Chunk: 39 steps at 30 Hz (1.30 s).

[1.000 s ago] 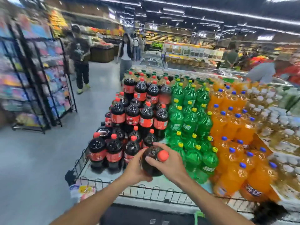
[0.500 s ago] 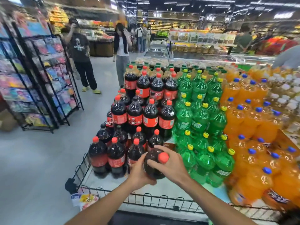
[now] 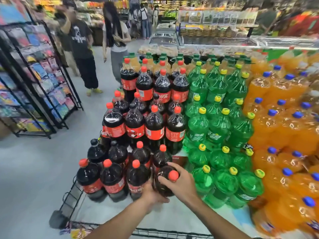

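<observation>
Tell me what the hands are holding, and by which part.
Both hold one cola bottle. The right hand grips its shoulder just below the red cap, and the left hand grips its lower body from the left side.

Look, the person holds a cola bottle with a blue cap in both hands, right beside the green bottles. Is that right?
Not quite: the cap is red, not blue. The head view shows it. The rest is right: the left hand and the right hand both hold the cola bottle, right beside the green bottles.
</observation>
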Tool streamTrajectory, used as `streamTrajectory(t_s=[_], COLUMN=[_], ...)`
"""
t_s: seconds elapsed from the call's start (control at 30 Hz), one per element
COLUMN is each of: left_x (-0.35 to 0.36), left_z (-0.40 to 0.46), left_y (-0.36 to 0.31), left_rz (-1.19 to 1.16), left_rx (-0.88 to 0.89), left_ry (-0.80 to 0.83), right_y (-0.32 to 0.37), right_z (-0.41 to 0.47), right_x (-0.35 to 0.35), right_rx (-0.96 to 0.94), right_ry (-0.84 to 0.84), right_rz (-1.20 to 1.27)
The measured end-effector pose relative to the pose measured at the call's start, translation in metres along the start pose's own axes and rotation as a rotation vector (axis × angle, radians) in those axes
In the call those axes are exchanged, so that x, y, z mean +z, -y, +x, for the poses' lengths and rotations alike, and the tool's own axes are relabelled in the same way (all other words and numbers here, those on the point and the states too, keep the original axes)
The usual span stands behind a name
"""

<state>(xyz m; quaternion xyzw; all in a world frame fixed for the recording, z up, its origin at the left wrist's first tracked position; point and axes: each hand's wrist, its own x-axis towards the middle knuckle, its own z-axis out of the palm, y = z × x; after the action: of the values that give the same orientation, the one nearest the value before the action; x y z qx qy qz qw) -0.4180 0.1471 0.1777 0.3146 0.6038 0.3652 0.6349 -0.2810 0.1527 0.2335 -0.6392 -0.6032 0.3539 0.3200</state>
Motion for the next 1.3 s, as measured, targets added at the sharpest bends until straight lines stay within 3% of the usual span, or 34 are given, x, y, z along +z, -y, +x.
streamTrajectory(t_s=[0.47,0.7,0.8,0.97,1.3], left_x=[-0.034,-0.031,-0.032,-0.026,-0.025], left_z=[0.073,0.09,0.094,0.098,0.097], left_y=[0.033,0.046,0.05,0.063,0.067], left_rz=[0.008,-0.127,-0.036,-0.009,0.01], left_rx=[-0.315,-0.402,-0.381,-0.415,-0.409], left_ry=[0.129,0.061,0.118,0.018,0.076], right_y=[-0.022,-0.039,-0.046,-0.044,-0.043], right_z=[0.047,0.06,0.066,0.067,0.078], right_x=[0.069,0.093,0.097,0.089,0.08], right_rx=[0.209,0.328,0.374,0.403,0.383], right_ry=[-0.027,-0.012,-0.004,0.053,0.219], right_rz=[-0.018,-0.036,-0.038,-0.082,-0.013])
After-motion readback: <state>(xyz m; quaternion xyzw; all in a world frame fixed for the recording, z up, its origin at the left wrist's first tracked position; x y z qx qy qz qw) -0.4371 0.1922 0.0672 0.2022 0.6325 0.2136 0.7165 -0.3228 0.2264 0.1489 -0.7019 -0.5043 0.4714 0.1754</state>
